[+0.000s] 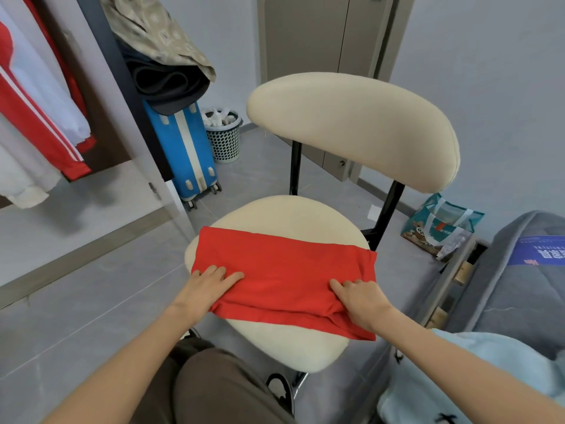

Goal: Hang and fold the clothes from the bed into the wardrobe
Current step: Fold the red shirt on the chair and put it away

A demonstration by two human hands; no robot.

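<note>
Left hand (211,286), right hand (362,298) press one red garment (287,270).

You have the red garment (284,270) folded into a flat rectangle, lying across the cream chair seat (284,215). Its right end slightly overhangs the seat's edge.

One chair (351,127), one suitcase (183,148) (blue), two hands (211,286) (363,298)

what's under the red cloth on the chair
The cream chair seat shows beyond the folded red cloth, with the left hand and right hand resting on it. Anything directly beneath the cloth is covered.
</note>
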